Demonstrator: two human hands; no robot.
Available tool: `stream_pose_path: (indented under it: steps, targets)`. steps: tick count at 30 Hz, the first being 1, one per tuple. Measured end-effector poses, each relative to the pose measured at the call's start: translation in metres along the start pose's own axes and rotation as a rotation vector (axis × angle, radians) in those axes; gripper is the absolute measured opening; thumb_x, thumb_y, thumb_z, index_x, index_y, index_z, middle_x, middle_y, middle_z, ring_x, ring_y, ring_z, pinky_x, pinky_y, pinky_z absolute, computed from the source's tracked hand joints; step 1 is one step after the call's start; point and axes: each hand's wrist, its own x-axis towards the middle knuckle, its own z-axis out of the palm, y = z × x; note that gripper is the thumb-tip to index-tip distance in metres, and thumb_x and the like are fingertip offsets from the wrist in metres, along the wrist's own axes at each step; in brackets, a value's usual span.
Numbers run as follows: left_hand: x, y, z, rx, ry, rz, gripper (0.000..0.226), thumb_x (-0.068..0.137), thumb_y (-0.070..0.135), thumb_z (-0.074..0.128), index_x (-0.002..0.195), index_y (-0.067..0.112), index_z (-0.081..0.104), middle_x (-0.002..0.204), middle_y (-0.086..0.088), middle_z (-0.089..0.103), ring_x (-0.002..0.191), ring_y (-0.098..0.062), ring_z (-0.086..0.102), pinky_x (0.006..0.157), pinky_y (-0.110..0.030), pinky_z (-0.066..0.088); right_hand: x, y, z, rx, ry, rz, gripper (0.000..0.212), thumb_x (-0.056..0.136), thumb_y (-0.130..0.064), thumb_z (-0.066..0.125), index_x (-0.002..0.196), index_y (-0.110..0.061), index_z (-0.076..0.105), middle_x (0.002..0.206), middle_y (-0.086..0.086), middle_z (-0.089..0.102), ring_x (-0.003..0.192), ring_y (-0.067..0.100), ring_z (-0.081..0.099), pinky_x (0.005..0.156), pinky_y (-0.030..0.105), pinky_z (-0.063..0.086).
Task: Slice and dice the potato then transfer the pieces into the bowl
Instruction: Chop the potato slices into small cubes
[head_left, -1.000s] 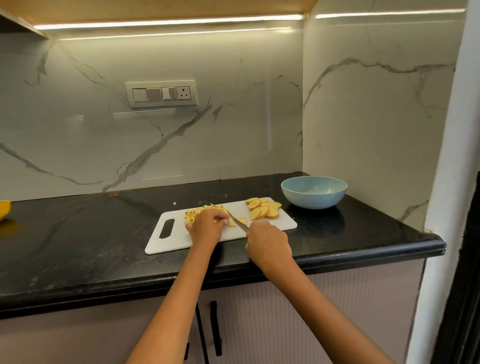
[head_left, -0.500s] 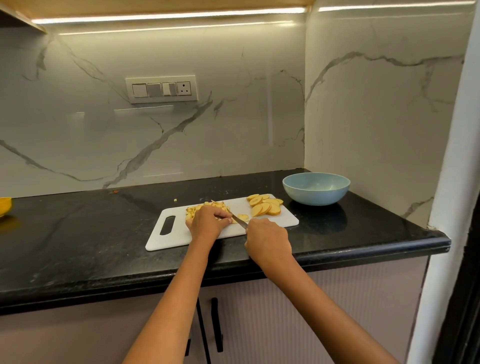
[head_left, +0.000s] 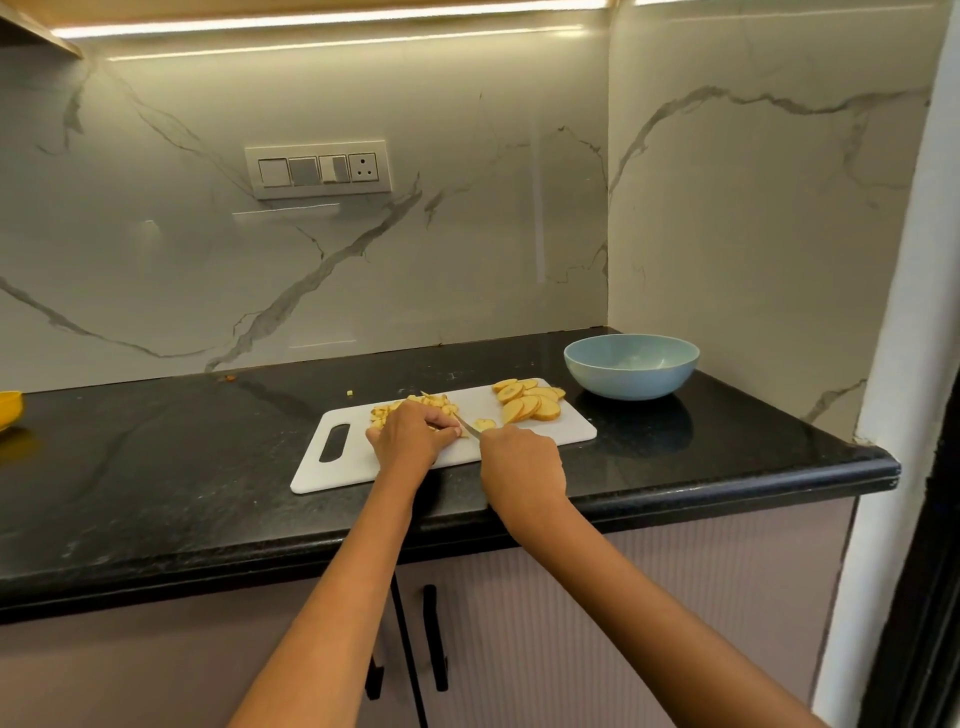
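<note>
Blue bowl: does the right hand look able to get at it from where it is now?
Probably yes. The blue bowl stands open on the counter just past the cutting board, nothing between; but the right hand grips the knife.

White cutting board, yellow potato slices, pale blue bowl, black countertop.

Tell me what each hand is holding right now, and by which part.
The right hand grips the knife by its handle, hidden inside the fist. The left hand holds down potato pieces on the cutting board, fingers curled over them.
</note>
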Motion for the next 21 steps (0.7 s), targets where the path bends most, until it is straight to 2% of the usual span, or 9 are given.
stream_pose_path:
  steps: [6, 9, 12, 14, 17, 19, 21]
  targets:
    - [-0.002, 0.002, 0.004, 0.017, 0.048, 0.079, 0.011, 0.085, 0.023, 0.066, 0.092, 0.023, 0.074, 0.104, 0.006, 0.069, 0.104, -0.015, 0.055, 0.093, -0.038, 0.029, 0.013, 0.025, 0.013, 0.318, 0.055, 0.126, 0.026, 0.101, -0.026, 0.038, 0.110, -0.010, 0.057, 0.105, 0.008, 0.060, 0.093, 0.021, 0.059, 0.072, 0.029, 0.042]
    - [0.000, 0.004, 0.008, 0.013, 0.066, 0.130, 0.012, 0.086, 0.019, 0.064, 0.093, 0.022, 0.073, 0.105, 0.006, 0.069, 0.103, -0.015, 0.057, 0.096, -0.038, 0.031, 0.021, 0.035, 0.021, 0.478, 0.161, 0.152, 0.029, 0.101, -0.029, 0.037, 0.101, -0.012, 0.060, 0.096, 0.006, 0.064, 0.083, 0.018, 0.058, 0.072, 0.032, 0.046]
    - [0.007, 0.003, 0.013, -0.045, 0.061, 0.189, 0.015, 0.087, 0.013, 0.061, 0.093, 0.021, 0.073, 0.102, 0.002, 0.070, 0.100, -0.019, 0.060, 0.096, -0.045, 0.040, 0.034, 0.040, 0.025, 0.552, 0.307, 0.122, 0.029, 0.101, -0.026, 0.038, 0.103, -0.011, 0.062, 0.089, 0.006, 0.066, 0.074, 0.016, 0.058, 0.069, 0.034, 0.050]
    - [0.011, 0.004, 0.016, -0.044, 0.024, 0.279, 0.014, 0.088, 0.017, 0.061, 0.096, 0.019, 0.073, 0.100, 0.000, 0.070, 0.095, -0.018, 0.059, 0.092, -0.042, 0.044, 0.045, 0.044, 0.026, 0.578, 0.365, 0.121, 0.030, 0.101, -0.025, 0.038, 0.106, -0.010, 0.062, 0.085, 0.007, 0.067, 0.072, 0.018, 0.060, 0.068, 0.037, 0.052]
    - [0.016, 0.009, 0.017, 0.004, -0.120, 0.431, 0.022, 0.085, 0.035, 0.065, 0.100, 0.020, 0.071, 0.099, 0.005, 0.066, 0.091, -0.009, 0.051, 0.080, -0.026, 0.040, 0.061, 0.050, 0.026, 0.585, 0.394, 0.151, 0.030, 0.101, -0.025, 0.037, 0.108, -0.010, 0.062, 0.086, 0.008, 0.066, 0.074, 0.019, 0.059, 0.066, 0.036, 0.049]
    - [0.023, 0.011, 0.018, 0.030, -0.217, 0.473, 0.022, 0.081, 0.040, 0.067, 0.094, 0.022, 0.071, 0.097, 0.008, 0.067, 0.091, -0.006, 0.050, 0.077, -0.023, 0.039, 0.071, 0.055, 0.028, 0.564, 0.421, 0.146, 0.029, 0.101, -0.026, 0.036, 0.107, -0.011, 0.061, 0.082, 0.006, 0.066, 0.069, 0.017, 0.055, 0.060, 0.032, 0.044]
    - [0.031, 0.009, 0.018, 0.028, -0.263, 0.472, 0.015, 0.079, 0.038, 0.068, 0.085, 0.024, 0.070, 0.092, 0.008, 0.067, 0.088, -0.006, 0.051, 0.077, -0.023, 0.040, 0.083, 0.059, 0.029, 0.550, 0.436, 0.130, 0.029, 0.101, -0.027, 0.036, 0.107, -0.011, 0.061, 0.080, 0.004, 0.065, 0.067, 0.016, 0.056, 0.059, 0.031, 0.047]
